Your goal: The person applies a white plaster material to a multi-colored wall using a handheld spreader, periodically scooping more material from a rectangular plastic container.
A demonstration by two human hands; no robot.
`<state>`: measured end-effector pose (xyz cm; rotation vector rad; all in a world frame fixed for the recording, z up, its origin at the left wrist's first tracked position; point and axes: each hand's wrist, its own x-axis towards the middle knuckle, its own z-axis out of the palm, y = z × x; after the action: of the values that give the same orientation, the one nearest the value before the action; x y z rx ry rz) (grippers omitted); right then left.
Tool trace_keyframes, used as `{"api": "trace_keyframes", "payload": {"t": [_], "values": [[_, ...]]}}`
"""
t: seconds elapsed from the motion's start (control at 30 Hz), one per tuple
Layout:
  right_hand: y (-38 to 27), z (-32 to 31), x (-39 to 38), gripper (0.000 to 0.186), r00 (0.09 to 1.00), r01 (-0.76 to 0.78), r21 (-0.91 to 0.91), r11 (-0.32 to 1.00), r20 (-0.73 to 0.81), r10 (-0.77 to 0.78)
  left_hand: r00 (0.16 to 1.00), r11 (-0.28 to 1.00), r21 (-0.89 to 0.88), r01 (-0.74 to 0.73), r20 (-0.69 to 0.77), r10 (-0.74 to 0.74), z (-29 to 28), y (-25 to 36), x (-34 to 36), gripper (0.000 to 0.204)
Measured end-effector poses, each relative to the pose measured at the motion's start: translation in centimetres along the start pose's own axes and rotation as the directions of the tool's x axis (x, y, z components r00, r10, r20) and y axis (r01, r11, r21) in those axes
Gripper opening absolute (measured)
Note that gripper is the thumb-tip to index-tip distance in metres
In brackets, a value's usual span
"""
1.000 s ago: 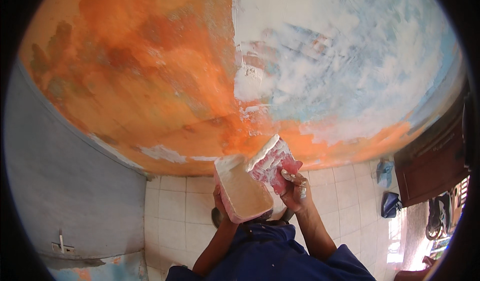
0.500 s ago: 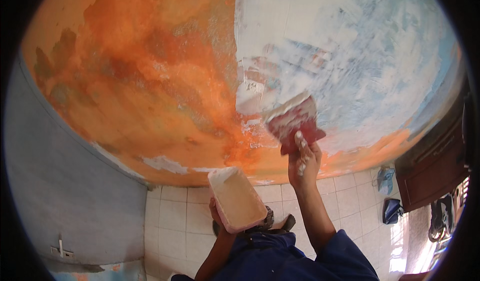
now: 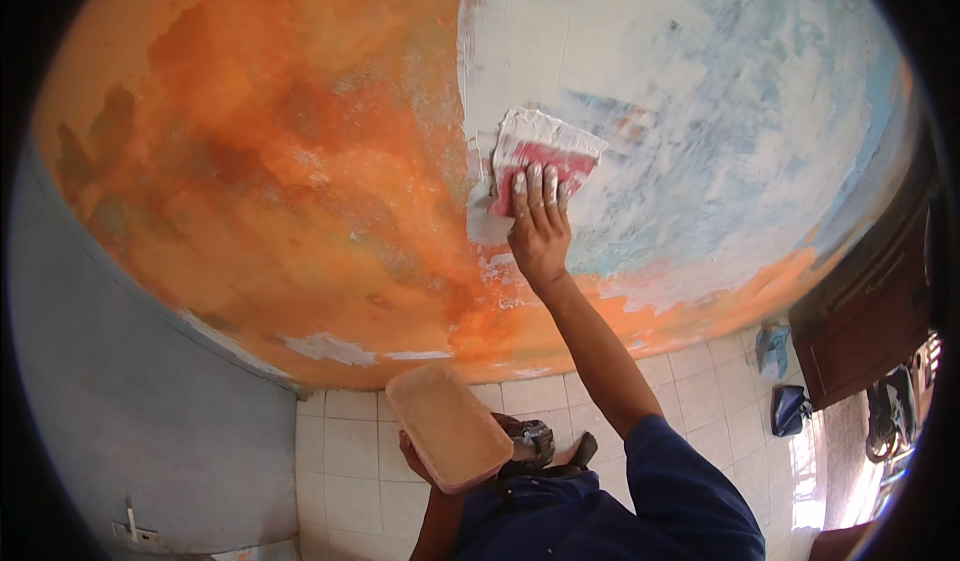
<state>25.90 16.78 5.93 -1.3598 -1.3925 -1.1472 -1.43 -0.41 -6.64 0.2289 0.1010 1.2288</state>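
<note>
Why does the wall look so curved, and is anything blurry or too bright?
Head view: the fisheye lens bends the wall and tiled floor toward a black rim; right hand and scraper are sharp; daylight washes out the lower right floor.

red trowel [image 3: 541, 164] | putty-coated, flat on wall || tan tray [image 3: 448, 426] | tilted, low

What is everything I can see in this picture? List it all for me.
Flat red plastic spreader smeared with white filler: one, red and white, pressed on the wall under the right hand.
Shallow rectangular tan tray: one, tan, held low at centre.
Wall: one, orange at left, white-blue filler at right.
Tiled floor: one, white, below the wall.
Dark wooden cabinet: one, brown, far right.
Blue bags: two, by the cabinet.
Left hand: one, under the tray.
Right hand: one, fingers flat on the spreader.
</note>
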Motion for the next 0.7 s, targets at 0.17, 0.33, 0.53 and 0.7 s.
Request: {"api": "trace_keyframes", "payload": {"t": [0.17, 0.33, 0.53, 0.7], "values": [[-0.2, -0.5, -7.8, 0.052, 0.978, -0.028, 0.040, 0.999, 0.208, 0.019, 0.996, 0.994, 0.059, -0.088, 0.029, 0.087, 0.0, 0.7, 0.0, 0.053], [-1.2, -4.7, -10.4, 0.050, 0.953, -0.027, 0.165, 0.986, 0.301, -0.024, 0.988, 0.988, 0.067, -0.137, 0.077, 0.132, 0.5, 1.4, -0.2, 0.051], [0.2, -8.5, 2.0, 0.044, 0.999, -0.026, 0.087, 0.996, -0.044, 0.030, 0.974, 0.975, 0.102, -0.195, 0.137, 0.180, 0.8, 1.4, -0.9, 0.043], [1.1, -4.6, 5.8, 0.062, 0.998, 0.054, 0.065, 0.996, 0.025, -0.056, 0.953, 0.879, 0.377, -0.293, 0.034, 0.302, 0.2, 1.0, -1.4, 0.045]]}}
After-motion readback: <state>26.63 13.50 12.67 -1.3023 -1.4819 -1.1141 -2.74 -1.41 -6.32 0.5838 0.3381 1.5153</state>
